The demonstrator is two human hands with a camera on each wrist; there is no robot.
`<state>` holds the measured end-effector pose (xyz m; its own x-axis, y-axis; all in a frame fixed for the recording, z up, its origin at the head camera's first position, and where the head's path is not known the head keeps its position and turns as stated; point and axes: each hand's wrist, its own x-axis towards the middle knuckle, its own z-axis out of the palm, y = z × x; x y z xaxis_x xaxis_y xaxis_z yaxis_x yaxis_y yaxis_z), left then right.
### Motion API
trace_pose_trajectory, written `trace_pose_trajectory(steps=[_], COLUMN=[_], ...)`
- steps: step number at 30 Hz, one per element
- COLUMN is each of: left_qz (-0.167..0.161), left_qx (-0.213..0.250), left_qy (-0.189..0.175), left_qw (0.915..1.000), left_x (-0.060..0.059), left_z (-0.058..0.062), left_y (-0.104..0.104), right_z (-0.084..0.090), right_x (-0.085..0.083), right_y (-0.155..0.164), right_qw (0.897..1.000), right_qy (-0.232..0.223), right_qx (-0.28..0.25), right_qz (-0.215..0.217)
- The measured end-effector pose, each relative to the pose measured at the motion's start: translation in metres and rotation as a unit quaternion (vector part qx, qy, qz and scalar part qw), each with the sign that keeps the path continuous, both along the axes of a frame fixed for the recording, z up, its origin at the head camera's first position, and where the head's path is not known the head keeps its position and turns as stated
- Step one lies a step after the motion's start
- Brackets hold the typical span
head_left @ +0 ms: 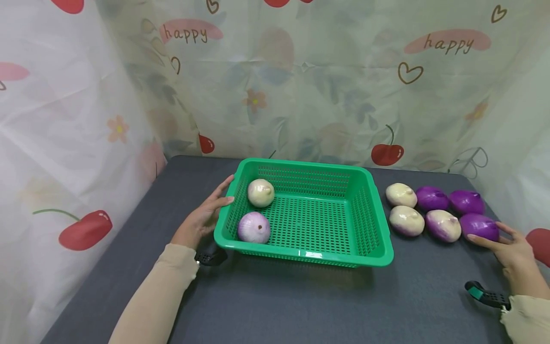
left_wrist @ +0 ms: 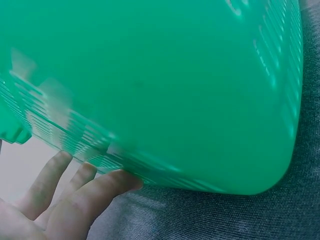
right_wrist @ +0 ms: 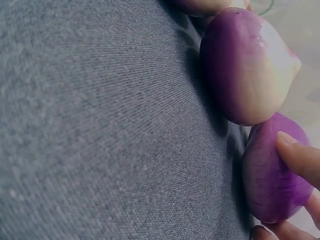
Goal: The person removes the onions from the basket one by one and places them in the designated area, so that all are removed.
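At the right end of the front row, my right hand (head_left: 517, 251) holds a purple onion (head_left: 478, 226) between thumb and fingers. In the right wrist view, the thumb presses on this onion (right_wrist: 272, 175), with fingertips at its far side. Beside it lies a white-and-purple onion (head_left: 442, 226). My left hand (head_left: 204, 217) rests against the left side of a green basket (head_left: 301, 257), its fingers extended. The left wrist view shows the fingers touching the basket's outer wall (left_wrist: 200, 100). Inside the basket, a white onion (head_left: 260, 193) and a pale purple onion (head_left: 253, 228) sit at the left.
Several more onions stand in two rows right of the basket, among them a white onion (head_left: 401, 195), purple onions (head_left: 431, 198) and a whitish onion (head_left: 406, 221). All rest on a dark grey table (head_left: 292, 306). A patterned curtain (head_left: 301, 105) hangs behind and at both sides.
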<state>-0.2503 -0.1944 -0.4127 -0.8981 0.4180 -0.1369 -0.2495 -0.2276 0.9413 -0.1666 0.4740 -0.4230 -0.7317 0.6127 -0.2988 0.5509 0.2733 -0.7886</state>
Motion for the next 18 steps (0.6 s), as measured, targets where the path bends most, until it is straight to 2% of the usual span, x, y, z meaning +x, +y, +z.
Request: trace_pose_trajectory(steps=[18], left_qz=[0.005], left_qx=[0.001], left_qy=[-0.001], left_qw=[1.0000], left_x=[-0.0003], left_z=[-0.0002], left_y=[0.0005], right_z=[0.0002], right_x=[-0.0005], right_y=[0.0012], right_qw=[1.000], right_qy=[-0.020], right_qx=[-0.001], right_qz=[0.009])
